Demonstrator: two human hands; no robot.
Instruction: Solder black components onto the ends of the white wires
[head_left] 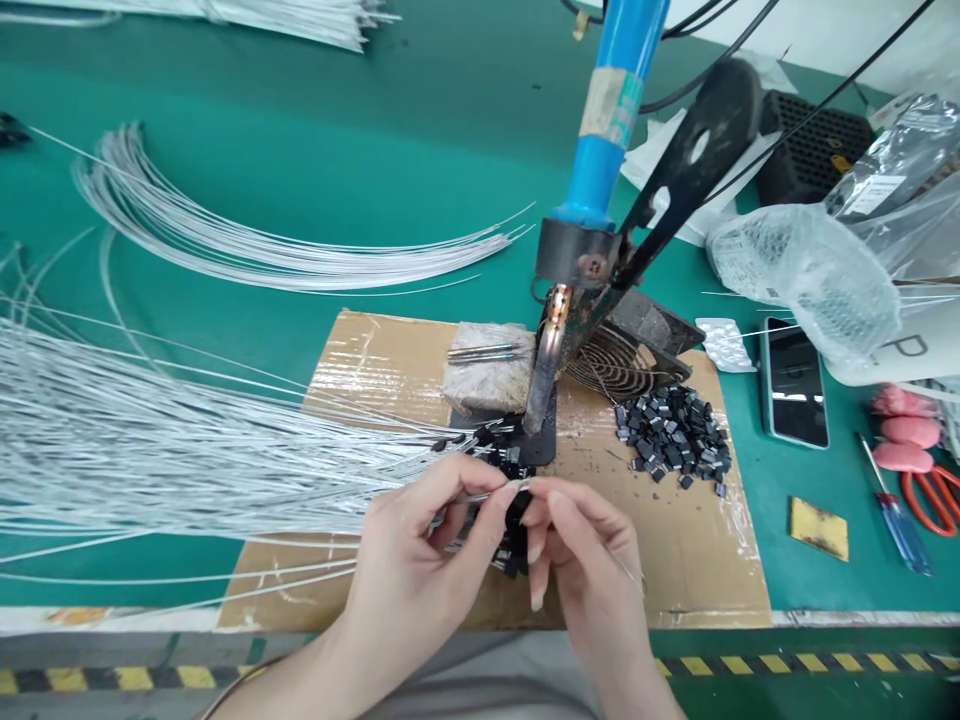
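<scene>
A clear plastic bag [802, 262] and a silvery bag [900, 150] lie at the right, their contents hard to make out. Black connectors [675, 435] are heaped on a cardboard sheet [697, 580]. Over it, the left hand [427, 560] pinches a thin wire [477, 496] between thumb and forefinger; the right hand [592, 540], just beside, apparently grips its tip, mostly hidden by the 2 hands' fingers.
</scene>
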